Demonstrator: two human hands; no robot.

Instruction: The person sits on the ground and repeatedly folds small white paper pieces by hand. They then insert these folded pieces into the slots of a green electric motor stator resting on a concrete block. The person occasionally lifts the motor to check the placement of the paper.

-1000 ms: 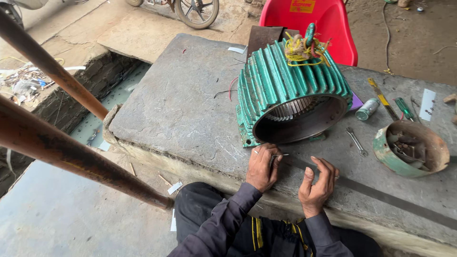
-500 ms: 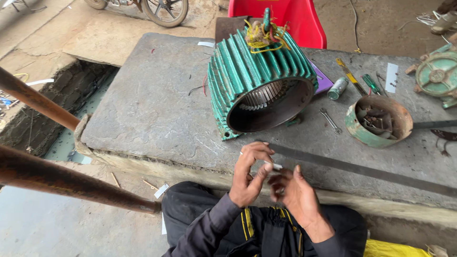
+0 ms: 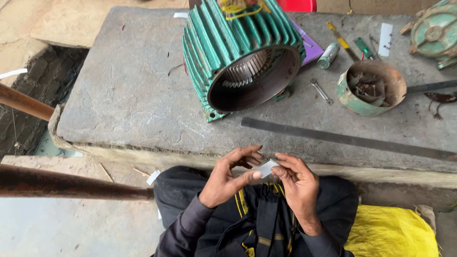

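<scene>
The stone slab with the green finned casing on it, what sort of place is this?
Probably an outdoor motor repair spot. A green motor housing lies on the stone slab beside a spanner, screwdrivers and a rusty tin of scrap parts.

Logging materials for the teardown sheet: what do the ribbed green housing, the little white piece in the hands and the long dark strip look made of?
Ribbed green housing: likely cast metal, painted green, worn; bare grey slotted laminations show inside the bore.
Little white piece, pinched between left hand and right hand: thin, matte, probably paper or insulation sheet; cannot tell which.
Long dark strip: flat, straight, dull grey-black, looks like steel.
</scene>
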